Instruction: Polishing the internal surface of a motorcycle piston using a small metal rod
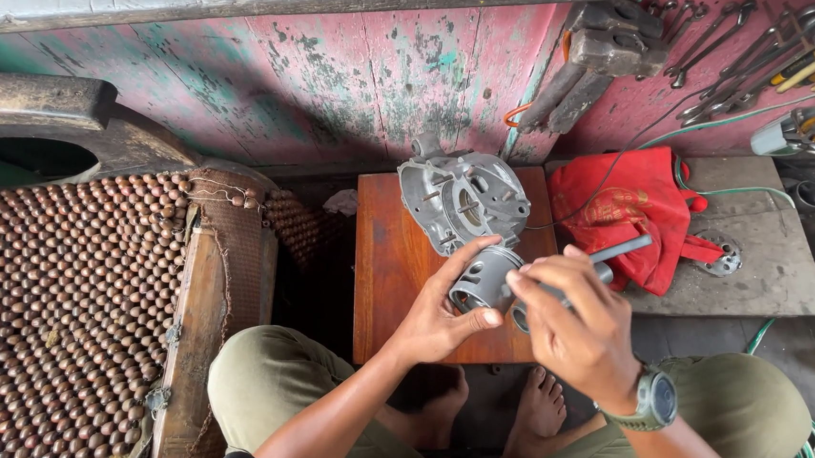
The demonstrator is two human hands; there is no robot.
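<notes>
Your left hand [440, 313] grips the piston [485, 277]; your right hand [577, 327] holds the pin [621, 249]. Keep it square to the bore.

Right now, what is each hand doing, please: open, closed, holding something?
Left hand: closed around the grey metal piston.
Right hand: closed on a grey metal rod that goes into the piston.

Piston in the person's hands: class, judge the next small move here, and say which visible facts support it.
Probably push the grey pin further into the piston. The left hand cradles the piston over the wooden stool, while the right hand grips the pin, which juts out toward the red cloth.
</notes>
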